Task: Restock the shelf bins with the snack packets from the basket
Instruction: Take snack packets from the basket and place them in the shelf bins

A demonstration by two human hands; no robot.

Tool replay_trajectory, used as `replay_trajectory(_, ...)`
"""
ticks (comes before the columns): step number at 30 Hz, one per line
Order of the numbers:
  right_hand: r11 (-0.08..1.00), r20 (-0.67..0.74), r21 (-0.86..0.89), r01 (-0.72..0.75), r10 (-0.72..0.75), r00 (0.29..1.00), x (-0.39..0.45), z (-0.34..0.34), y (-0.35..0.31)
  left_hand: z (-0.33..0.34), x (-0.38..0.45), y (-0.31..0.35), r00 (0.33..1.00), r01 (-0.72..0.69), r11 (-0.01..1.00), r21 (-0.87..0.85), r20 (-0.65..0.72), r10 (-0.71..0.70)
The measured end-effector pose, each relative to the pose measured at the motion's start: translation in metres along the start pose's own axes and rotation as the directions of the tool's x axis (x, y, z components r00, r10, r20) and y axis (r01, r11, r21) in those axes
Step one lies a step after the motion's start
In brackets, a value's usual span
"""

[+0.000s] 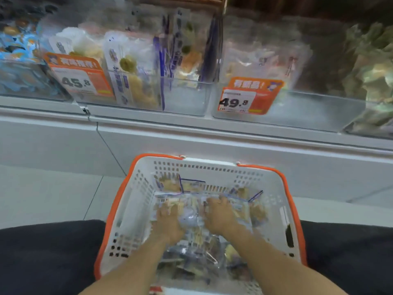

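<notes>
A white basket with an orange rim [136,188] stands on the floor between my knees, holding several clear snack packets [191,252] with purple print. Both my hands are down inside it on the pile. My left hand [168,222] lies on a packet with its fingers spread over it. My right hand [221,216] curls its fingers over the far edge of a packet [191,218] that lies between the two hands. The frame is blurred, so the exact grip is unclear. Above, clear shelf bins [187,99] hold the same kind of packets [131,71] upright.
Orange price tags reading 45.8 [78,77] and 49.8 [248,96] hang on the bin fronts. A blue-packet bin [19,60] is at far left, green packets [370,67] at far right. The white shelf ledge [212,141] runs above the basket.
</notes>
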State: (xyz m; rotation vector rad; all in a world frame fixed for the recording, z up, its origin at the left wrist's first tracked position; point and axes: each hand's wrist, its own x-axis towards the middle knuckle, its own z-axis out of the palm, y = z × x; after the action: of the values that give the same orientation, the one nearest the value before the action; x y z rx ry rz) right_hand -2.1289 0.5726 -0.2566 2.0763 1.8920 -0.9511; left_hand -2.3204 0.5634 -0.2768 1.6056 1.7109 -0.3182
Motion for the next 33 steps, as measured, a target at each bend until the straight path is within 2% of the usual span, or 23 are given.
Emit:
replay_trajectory(5,0.986,0.116,-0.055,-0.155,0.161,0.980,0.000,0.040,0.029,0.016,0.008,-0.016,0.999,0.021,1.000,-0.002,-0.044,-0.021)
replay_trajectory(7,0.985,0.055,-0.057,-0.163,0.166,0.985,0.000,0.039,0.028,0.017,0.014,-0.023,0.999,0.032,0.999,0.014,0.009,-0.032)
replay_trajectory(10,0.974,-0.105,-0.040,-0.223,0.218,0.970,0.005,0.033,0.034,0.023,0.024,-0.024,0.995,0.080,0.991,-0.103,0.060,-0.074)
replay_trajectory(12,0.955,-0.089,-0.059,-0.292,0.286,0.954,0.009,0.033,0.041,0.023,0.030,-0.015,0.994,0.108,0.975,-0.197,0.001,-0.110)
replay_trajectory(14,0.947,-0.006,0.025,-0.320,0.320,0.947,0.012,0.039,0.045,0.020,0.031,-0.002,0.988,0.117,0.978,-0.171,-0.082,-0.132)
replay_trajectory(16,0.949,0.004,0.091,-0.300,0.301,0.953,0.012,0.040,0.040,0.016,0.028,0.014,0.975,0.091,0.989,-0.112,-0.192,-0.112)
replay_trajectory(18,0.964,-0.045,0.147,-0.222,0.231,0.972,0.010,0.030,0.028,0.017,0.024,0.030,0.959,0.004,0.979,-0.202,-0.277,-0.061)
replay_trajectory(20,0.961,-0.059,0.248,-0.121,0.140,0.988,0.007,0.010,0.013,0.018,0.019,0.047,0.968,-0.072,0.911,-0.405,-0.248,-0.034)
replay_trajectory(22,0.887,0.002,0.457,-0.069,0.077,0.997,0.005,-0.016,0.001,0.012,0.015,0.061,0.981,-0.068,0.807,-0.587,-0.185,-0.052)
replay_trajectory(23,0.796,0.062,0.601,-0.075,0.046,0.997,0.005,-0.031,-0.003,0.007,0.013,0.066,0.984,-0.058,0.751,-0.657,-0.167,-0.069)
replay_trajectory(25,0.525,0.201,0.836,-0.157,-0.028,0.979,0.003,-0.058,-0.006,-0.009,0.008,0.071,0.985,-0.083,0.633,-0.770,-0.158,-0.063)
replay_trajectory(26,0.415,0.243,0.889,-0.195,-0.066,0.968,0.000,-0.072,-0.004,-0.020,0.004,0.072,0.988,-0.086,0.586,-0.806,-0.146,-0.055)
replay_trajectory(27,0.350,0.257,0.913,-0.207,-0.101,0.961,-0.004,-0.086,-0.001,-0.033,0.001,0.071,0.992,-0.073,0.525,-0.848,-0.114,-0.046)
replay_trajectory(30,0.254,0.248,0.946,-0.200,-0.177,0.952,-0.010,-0.113,0.014,-0.077,-0.009,0.063,1.000,-0.013,0.279,-0.960,-0.008,0.021)
replay_trajectory(31,0.251,0.232,0.950,-0.185,-0.172,0.957,-0.009,-0.118,0.018,-0.090,-0.012,0.059,0.999,-0.031,0.247,-0.969,-0.023,0.037)
replay_trajectory(33,0.349,0.159,0.932,-0.103,-0.135,0.978,-0.007,-0.125,0.020,-0.114,-0.020,0.057,0.993,-0.108,0.319,-0.941,-0.089,0.075)
